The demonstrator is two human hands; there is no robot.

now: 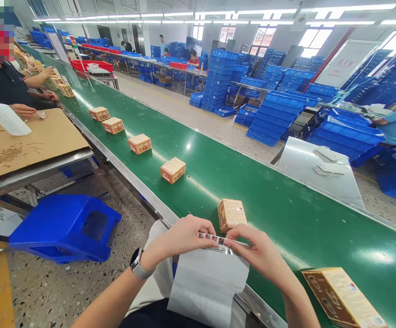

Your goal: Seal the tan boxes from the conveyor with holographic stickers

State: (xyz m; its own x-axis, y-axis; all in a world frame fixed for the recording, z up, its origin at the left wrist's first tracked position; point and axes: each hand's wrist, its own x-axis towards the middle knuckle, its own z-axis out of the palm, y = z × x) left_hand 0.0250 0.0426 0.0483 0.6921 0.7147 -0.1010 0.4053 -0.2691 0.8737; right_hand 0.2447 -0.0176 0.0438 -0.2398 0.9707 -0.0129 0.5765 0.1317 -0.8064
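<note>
1. My left hand (184, 237) is curled nearly closed, thumb and fingertips pinching the left end of the sealing strip along the top edge of a white plastic bag (208, 284).
2. My right hand (257, 253) mirrors it, fingers bent and pinching the right end of that same edge, so the bag's mouth is stretched between my two hands.
3. The bag hangs down from my hands over my lap, flat and pale, with a red-and-white printed band at its top.
4. A watch (139, 264) sits on my left wrist.
5. Just beyond my fingers, on the green conveyor belt (286, 205), stands a small orange-and-tan box (231, 214), near my hands but not touching them.
6. To the right of my right forearm, a larger brown box (341, 298) lies on the belt close to its near edge.
7. Farther off, ahead and to the left of my left hand, four more small boxes sit in a line down the belt, the nearest (172, 170) well apart from me.
8. Left of my left arm, a blue stool (64, 225) stands on the speckled floor.
9. Beyond it, another person's hands rest at a cardboard-covered table (30, 143).
</note>
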